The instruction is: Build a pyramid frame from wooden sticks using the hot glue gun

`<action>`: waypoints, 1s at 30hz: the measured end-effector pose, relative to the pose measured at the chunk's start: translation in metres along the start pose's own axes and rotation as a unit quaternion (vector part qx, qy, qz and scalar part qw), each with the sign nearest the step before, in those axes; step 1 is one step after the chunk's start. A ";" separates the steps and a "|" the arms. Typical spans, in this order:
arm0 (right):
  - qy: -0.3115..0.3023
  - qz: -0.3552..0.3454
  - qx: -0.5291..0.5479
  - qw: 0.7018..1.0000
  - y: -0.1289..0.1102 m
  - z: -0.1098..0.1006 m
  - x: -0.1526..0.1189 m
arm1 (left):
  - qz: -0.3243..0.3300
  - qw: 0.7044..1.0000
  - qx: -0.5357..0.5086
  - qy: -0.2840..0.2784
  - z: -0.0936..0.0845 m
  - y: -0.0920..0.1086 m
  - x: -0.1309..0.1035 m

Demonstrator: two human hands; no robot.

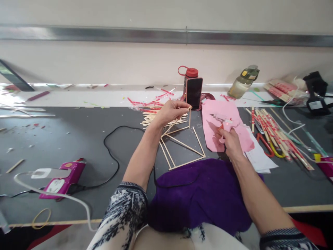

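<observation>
Left hand [173,113], fingertips pinched together, gripped the upper end of a stick frame [184,145]; the fingers and palm hid part of the held sticks, and whether every joint there met could not be told. Right hand [232,140] grasped a glue gun [221,118] with its nozzle directed toward the frame; the curled fingers covered most of the handle. The frame stood on the grey table [85,142] in front of the body, its lower sticks forming a rough four-sided outline crossed by a diagonal. Beneath the glue gun lay a pink sheet [209,108]; just beside it were white papers [260,160], partly covered. Nearest the body, a purple cloth [197,198] was overlaid by a black cord [104,141], which passed behind the left forearm and became hard to follow on the dark fabric. Loose sticks [146,119] behind the left hand were partly masked by it. Farther back, a phone [194,93] stood before a red-lidded bottle [191,72], concealing much of it; a green-lidded bottle [241,85] stood to the right. Wrapped sticks [283,133] partly obscured red handles [264,145] and a yellow handle [277,152]. At the right edge, a magenta object [325,167] was cut off.
</observation>
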State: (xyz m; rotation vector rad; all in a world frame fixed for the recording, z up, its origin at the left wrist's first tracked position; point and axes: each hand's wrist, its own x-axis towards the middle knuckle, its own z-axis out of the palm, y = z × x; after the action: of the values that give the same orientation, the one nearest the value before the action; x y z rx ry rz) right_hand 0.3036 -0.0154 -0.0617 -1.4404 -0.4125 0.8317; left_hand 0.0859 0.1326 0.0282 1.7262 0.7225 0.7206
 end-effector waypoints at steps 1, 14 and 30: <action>-0.006 0.005 -0.002 1.000 0.001 -0.001 -0.003 | 0.001 1.000 0.000 0.001 0.000 0.000 0.000; -0.085 -0.111 0.040 0.989 -0.061 0.014 -0.018 | 0.005 1.000 -0.001 -0.005 0.000 0.001 -0.001; -0.270 -0.046 0.115 0.955 -0.036 0.022 0.004 | 0.002 1.000 -0.003 -0.010 -0.002 -0.005 0.001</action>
State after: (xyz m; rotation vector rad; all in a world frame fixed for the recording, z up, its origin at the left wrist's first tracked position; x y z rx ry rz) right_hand 0.3002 0.0057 -0.0252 -0.9563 -0.7613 1.1578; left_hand 0.0840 0.1356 0.0235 1.7272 0.7024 0.7058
